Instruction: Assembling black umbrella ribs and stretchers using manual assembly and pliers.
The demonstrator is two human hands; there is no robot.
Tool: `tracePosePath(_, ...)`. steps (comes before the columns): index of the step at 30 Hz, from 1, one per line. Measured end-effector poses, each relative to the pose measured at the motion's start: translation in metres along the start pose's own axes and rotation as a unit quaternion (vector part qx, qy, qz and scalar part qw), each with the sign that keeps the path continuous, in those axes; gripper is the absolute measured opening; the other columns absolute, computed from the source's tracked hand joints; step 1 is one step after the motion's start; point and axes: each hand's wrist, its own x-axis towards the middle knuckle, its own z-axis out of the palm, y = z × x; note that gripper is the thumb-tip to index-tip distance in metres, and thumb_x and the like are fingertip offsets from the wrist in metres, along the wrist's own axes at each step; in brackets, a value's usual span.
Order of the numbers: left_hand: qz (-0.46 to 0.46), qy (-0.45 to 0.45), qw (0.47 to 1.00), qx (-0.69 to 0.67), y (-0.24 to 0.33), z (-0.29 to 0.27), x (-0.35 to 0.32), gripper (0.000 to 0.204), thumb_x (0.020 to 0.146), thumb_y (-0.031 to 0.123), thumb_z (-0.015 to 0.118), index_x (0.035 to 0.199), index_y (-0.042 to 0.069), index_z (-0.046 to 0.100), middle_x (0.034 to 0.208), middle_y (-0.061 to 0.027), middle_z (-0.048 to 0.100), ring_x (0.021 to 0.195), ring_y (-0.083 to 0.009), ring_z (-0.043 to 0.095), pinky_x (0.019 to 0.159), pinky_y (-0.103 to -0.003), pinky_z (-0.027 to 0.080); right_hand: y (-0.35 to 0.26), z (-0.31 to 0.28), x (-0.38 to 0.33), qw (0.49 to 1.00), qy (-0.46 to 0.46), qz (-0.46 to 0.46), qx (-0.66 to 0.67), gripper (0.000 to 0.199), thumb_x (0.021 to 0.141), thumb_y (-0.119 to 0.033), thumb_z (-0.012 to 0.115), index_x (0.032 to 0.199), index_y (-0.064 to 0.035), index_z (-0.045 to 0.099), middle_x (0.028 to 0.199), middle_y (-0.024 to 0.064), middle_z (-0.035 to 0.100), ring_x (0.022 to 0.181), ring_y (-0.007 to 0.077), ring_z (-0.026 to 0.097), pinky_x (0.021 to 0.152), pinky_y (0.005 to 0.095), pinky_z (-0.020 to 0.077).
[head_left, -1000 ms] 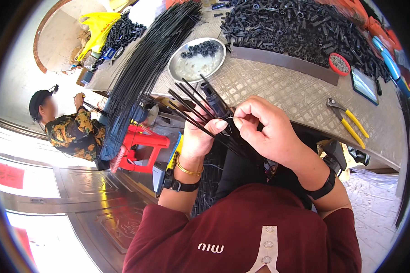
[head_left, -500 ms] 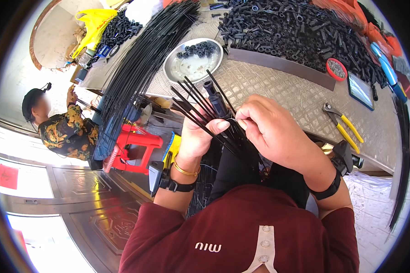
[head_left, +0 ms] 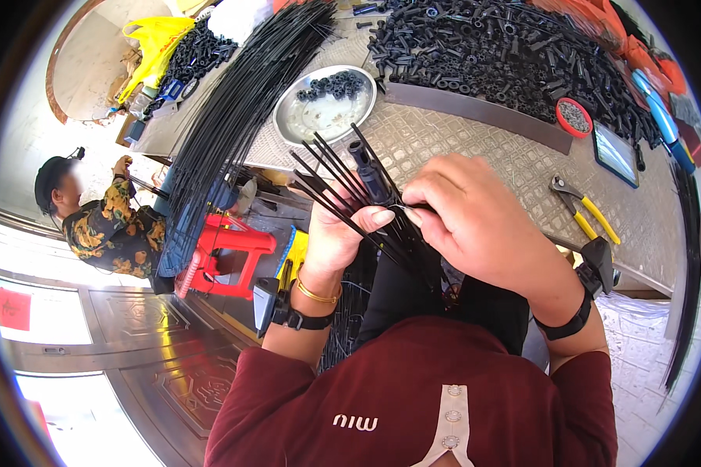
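My left hand (head_left: pixel 341 227) is closed around a bundle of thin black rods (head_left: pixel 329 166) that look like umbrella ribs. The rods fan out upward around a black plastic tube fitting (head_left: pixel 370 173), which stands upright among them with its hollow end up. My left thumb presses the bundle just below the fitting. Right beside the fitting's lower end, my right hand (head_left: pixel 467 218) pinches a thin light wire (head_left: pixel 401 206) between thumb and forefinger. The fingertips partly hide where the wire meets the rods. Below my hands the bundle hangs over my lap.
Beyond my hands, a metal bowl (head_left: pixel 284 124) holds black rings. Black fittings (head_left: pixel 483 58) heap behind a metal strip (head_left: pixel 475 117). To the right lie a red dish (head_left: pixel 560 118), a tablet (head_left: pixel 617 156) and yellow-handled pliers (head_left: pixel 584 210). Long rods (head_left: pixel 245 101) and a red stool (head_left: pixel 241 243) are left; another person (head_left: pixel 105 226) sits there.
My right hand has shifted slightly, still pinching at the wire beside the fitting. My left hand keeps its hold on the rods. The view has drifted a little.
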Motion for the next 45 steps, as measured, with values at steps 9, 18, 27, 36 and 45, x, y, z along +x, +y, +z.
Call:
tracePosePath(9,-0.013,0.005,1.0,-0.004,0.002,0.005,0.002,0.032,0.072,-0.003,0.072,0.102,0.003,0.061,0.09,-0.0007,0.063,0.082,-0.0088,0.057,0.073,-0.023,0.048,0.002,0.007,-0.003,0.997,-0.001,-0.014,-0.071,0.011,0.071,-0.007,0.059,0.081,-0.0057,0.054,0.079,0.0061,0.051,0.077,0.0234,0.051,0.07,0.0354,0.0377)
tracePosePath(18,-0.036,0.016,0.999,0.021,0.009,0.019,0.008,0.024,0.074,-0.005,0.071,0.094,0.005,0.062,0.086,0.0021,0.062,0.08,-0.0053,0.056,0.073,-0.021,0.047,-0.004,-0.014,0.01,0.979,-0.054,-0.067,-0.183,0.011,0.072,-0.011,0.055,0.08,-0.0047,0.055,0.079,0.0058,0.051,0.08,0.0215,0.05,0.076,0.0348,0.0373)
tracePosePath(27,-0.024,0.034,0.998,0.04,0.011,0.02,0.003,0.024,0.073,-0.005,0.072,0.092,0.005,0.062,0.085,0.0018,0.063,0.078,-0.0052,0.057,0.071,-0.021,0.048,0.008,-0.012,0.003,0.998,-0.041,-0.036,-0.021,0.013,0.071,-0.006,0.059,0.083,-0.0045,0.053,0.078,0.008,0.051,0.078,0.0248,0.051,0.072,0.0353,0.0387)
tracePosePath(36,-0.021,0.004,1.0,0.023,0.008,0.016,0.0,0.03,0.069,-0.005,0.075,0.095,0.004,0.061,0.086,-0.0007,0.063,0.078,-0.0085,0.058,0.069,-0.023,0.05,0.01,0.001,-0.008,0.998,-0.007,0.024,0.058,0.017,0.073,-0.011,0.065,0.083,-0.0058,0.053,0.077,0.0072,0.054,0.076,0.0266,0.053,0.066,0.0384,0.039)
tracePosePath(45,-0.018,0.008,0.999,0.033,0.006,0.016,-0.001,0.035,0.068,-0.003,0.077,0.096,0.003,0.058,0.087,-0.0017,0.062,0.079,-0.0097,0.058,0.07,-0.023,0.049,0.003,0.001,-0.01,0.999,0.015,0.007,0.033,0.013,0.074,-0.009,0.063,0.083,-0.0069,0.054,0.081,0.0052,0.052,0.079,0.0248,0.052,0.068,0.0373,0.0384)
